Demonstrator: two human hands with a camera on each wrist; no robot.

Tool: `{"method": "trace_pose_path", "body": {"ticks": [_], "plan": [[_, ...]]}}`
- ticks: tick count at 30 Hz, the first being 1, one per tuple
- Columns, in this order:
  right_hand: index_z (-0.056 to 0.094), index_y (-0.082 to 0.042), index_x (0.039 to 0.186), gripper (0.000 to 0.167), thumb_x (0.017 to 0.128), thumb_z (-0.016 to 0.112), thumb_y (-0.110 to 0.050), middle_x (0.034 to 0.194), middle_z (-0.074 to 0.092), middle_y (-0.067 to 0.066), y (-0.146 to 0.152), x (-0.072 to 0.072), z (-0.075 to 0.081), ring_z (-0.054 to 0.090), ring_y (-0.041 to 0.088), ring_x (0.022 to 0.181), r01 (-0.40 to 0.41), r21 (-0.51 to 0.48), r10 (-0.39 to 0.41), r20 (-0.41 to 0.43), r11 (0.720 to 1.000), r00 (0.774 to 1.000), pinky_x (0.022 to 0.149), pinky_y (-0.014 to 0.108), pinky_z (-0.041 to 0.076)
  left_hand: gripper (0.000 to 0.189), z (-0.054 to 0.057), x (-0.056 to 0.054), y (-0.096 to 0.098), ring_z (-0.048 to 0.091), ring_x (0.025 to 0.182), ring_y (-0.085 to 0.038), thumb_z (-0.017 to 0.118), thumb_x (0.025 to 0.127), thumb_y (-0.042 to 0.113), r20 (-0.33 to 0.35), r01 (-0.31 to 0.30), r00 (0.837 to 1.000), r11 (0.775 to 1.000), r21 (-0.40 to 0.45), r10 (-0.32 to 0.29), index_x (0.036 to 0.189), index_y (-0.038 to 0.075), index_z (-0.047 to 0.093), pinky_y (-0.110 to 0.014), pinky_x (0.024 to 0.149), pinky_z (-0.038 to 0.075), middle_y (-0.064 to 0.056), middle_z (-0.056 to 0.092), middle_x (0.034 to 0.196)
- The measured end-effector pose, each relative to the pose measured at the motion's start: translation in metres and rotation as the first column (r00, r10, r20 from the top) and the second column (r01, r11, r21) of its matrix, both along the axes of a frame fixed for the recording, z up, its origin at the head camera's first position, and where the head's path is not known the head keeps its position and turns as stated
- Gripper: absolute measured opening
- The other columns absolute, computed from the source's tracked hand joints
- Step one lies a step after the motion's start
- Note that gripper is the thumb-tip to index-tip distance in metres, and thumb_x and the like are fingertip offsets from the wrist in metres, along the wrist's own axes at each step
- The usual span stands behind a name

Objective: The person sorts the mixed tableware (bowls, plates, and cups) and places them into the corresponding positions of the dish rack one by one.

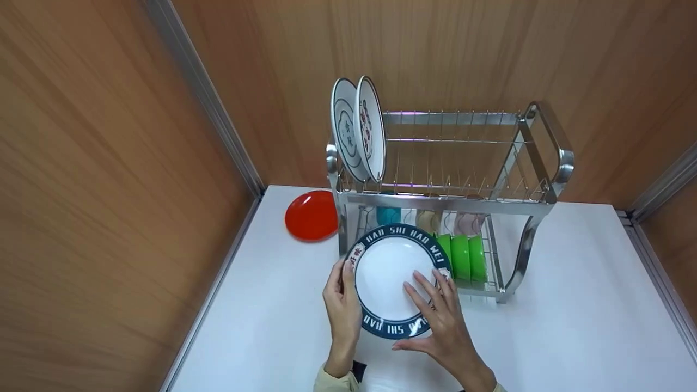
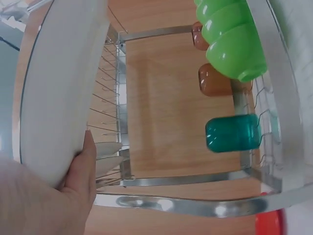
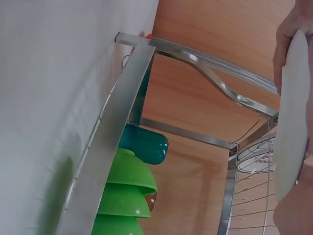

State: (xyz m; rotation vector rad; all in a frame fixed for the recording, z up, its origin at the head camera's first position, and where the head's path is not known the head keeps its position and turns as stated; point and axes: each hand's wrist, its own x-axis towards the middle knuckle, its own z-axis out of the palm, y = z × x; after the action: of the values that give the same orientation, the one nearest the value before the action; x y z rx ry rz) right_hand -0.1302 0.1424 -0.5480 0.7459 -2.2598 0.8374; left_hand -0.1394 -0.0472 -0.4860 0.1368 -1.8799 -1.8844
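Note:
A white plate (image 1: pixel 384 272) with a dark blue lettered rim is held up in front of the dish rack (image 1: pixel 446 206), its face toward the head camera. My left hand (image 1: pixel 344 307) grips the plate's left edge, thumb on the front; the left wrist view shows the plate's pale underside (image 2: pixel 63 83). Across the lower right of the plate face lie the spread, fairly straight fingers of my right hand (image 1: pixel 447 329), with the thumb stretched out below the rim. Two patterned white dishes, one (image 1: pixel 345 128) behind the other (image 1: pixel 374 130), stand upright at the rack's upper left.
Green bowls (image 1: pixel 460 257) stand on the rack's lower tier, near a teal cup (image 1: pixel 388 214), an amber cup (image 1: pixel 429 220) and a pinkish cup (image 1: pixel 469 224). A red plate (image 1: pixel 310 216) lies left of the rack on the white table (image 1: pixel 261 316). Wood panels (image 1: pixel 261 54) enclose the table.

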Motion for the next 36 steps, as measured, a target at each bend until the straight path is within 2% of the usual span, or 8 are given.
{"method": "trace_pose_path", "body": {"ticks": [4, 8, 11, 16, 19, 28, 33, 36], "plan": [[0.051, -0.020, 0.153, 0.113, 0.059, 0.085, -0.073, 0.161, 0.042, 0.009, -0.005, 0.001, 0.002, 0.021, 0.032, 0.154, -0.009, 0.082, 0.008, 0.010, 0.997, 1.000, 0.127, 0.047, 0.003, 0.033, 0.010, 0.004, 0.003, 0.070, 0.104, -0.027, 0.052, 0.109, 0.016, -0.039, 0.016, 0.999, 0.998, -0.063, -0.018, 0.138, 0.002, 0.061, -0.037, 0.088, 0.058, -0.014, 0.069, 0.126], [0.050, -0.022, 0.154, 0.106, 0.061, 0.100, -0.033, 0.161, 0.042, 0.008, -0.011, 0.001, 0.004, 0.030, 0.032, 0.151, 0.016, 0.104, -0.015, -0.008, 0.994, 1.000, 0.127, 0.045, 0.007, 0.033, 0.021, 0.006, 0.006, 0.070, 0.108, -0.025, 0.054, 0.108, 0.014, -0.082, 0.026, 0.996, 0.994, -0.107, -0.034, 0.138, 0.002, 0.062, -0.036, 0.091, 0.056, -0.012, 0.069, 0.129], [0.053, -0.020, 0.152, 0.093, 0.069, 0.093, -0.007, 0.159, 0.045, 0.009, -0.013, 0.000, 0.005, 0.036, 0.032, 0.147, 0.027, 0.054, -0.025, -0.027, 0.998, 0.999, 0.127, 0.042, 0.013, 0.033, 0.028, 0.007, 0.007, 0.070, 0.111, -0.025, 0.055, 0.108, 0.013, -0.092, 0.029, 0.995, 0.991, -0.128, -0.041, 0.137, 0.002, 0.063, -0.035, 0.093, 0.055, -0.012, 0.069, 0.130], [0.060, -0.017, 0.145, 0.044, 0.103, 0.062, -0.027, 0.154, 0.052, 0.008, -0.014, 0.000, 0.007, 0.045, 0.033, 0.143, 0.025, -0.035, -0.027, -0.085, 0.999, 0.996, 0.125, 0.038, 0.021, 0.031, 0.041, 0.010, 0.007, 0.071, 0.105, -0.026, 0.060, 0.105, 0.011, -0.104, 0.054, 0.992, 0.990, -0.129, -0.067, 0.133, 0.000, 0.066, -0.035, 0.088, 0.058, -0.014, 0.070, 0.125], [0.065, -0.014, 0.140, 0.042, 0.111, 0.045, -0.037, 0.148, 0.057, 0.009, -0.013, 0.000, 0.010, 0.050, 0.033, 0.139, 0.018, -0.068, -0.028, -0.143, 0.998, 0.989, 0.122, 0.038, 0.027, 0.032, 0.050, 0.012, 0.007, 0.072, 0.101, -0.028, 0.062, 0.103, 0.009, -0.121, 0.095, 0.987, 0.990, -0.109, -0.108, 0.133, -0.002, 0.065, -0.036, 0.081, 0.061, -0.015, 0.070, 0.123], [0.072, -0.003, 0.126, 0.035, 0.108, 0.055, -0.028, 0.132, 0.068, 0.015, -0.015, -0.003, 0.021, 0.056, 0.025, 0.134, -0.122, -0.189, 0.072, -0.252, 0.974, 0.965, 0.109, 0.036, 0.044, 0.045, 0.060, 0.013, 0.006, 0.063, 0.120, -0.027, 0.060, 0.101, 0.013, -0.176, 0.168, 0.965, 0.975, -0.142, -0.192, 0.144, 0.000, 0.055, -0.037, 0.093, 0.058, -0.015, 0.061, 0.140], [0.072, 0.005, 0.122, 0.033, 0.106, 0.059, -0.021, 0.126, 0.069, 0.023, -0.018, -0.005, 0.027, 0.059, 0.023, 0.132, -0.202, -0.276, 0.124, -0.276, 0.940, 0.953, 0.106, 0.035, 0.047, 0.052, 0.053, 0.002, 0.002, 0.058, 0.126, -0.030, 0.065, 0.100, 0.021, -0.209, 0.200, 0.952, 0.970, -0.136, -0.225, 0.146, 0.002, 0.050, -0.041, 0.104, 0.051, -0.014, 0.059, 0.140], [0.071, 0.008, 0.120, 0.033, 0.105, 0.061, -0.020, 0.123, 0.070, 0.025, -0.021, -0.007, 0.032, 0.058, 0.021, 0.132, -0.232, -0.322, 0.140, -0.285, 0.918, 0.948, 0.104, 0.034, 0.048, 0.055, 0.045, -0.007, 0.001, 0.058, 0.127, -0.028, 0.070, 0.099, 0.023, -0.192, 0.163, 0.963, 0.977, -0.138, -0.188, 0.146, 0.003, 0.049, -0.041, 0.109, 0.047, -0.012, 0.059, 0.139]]}}
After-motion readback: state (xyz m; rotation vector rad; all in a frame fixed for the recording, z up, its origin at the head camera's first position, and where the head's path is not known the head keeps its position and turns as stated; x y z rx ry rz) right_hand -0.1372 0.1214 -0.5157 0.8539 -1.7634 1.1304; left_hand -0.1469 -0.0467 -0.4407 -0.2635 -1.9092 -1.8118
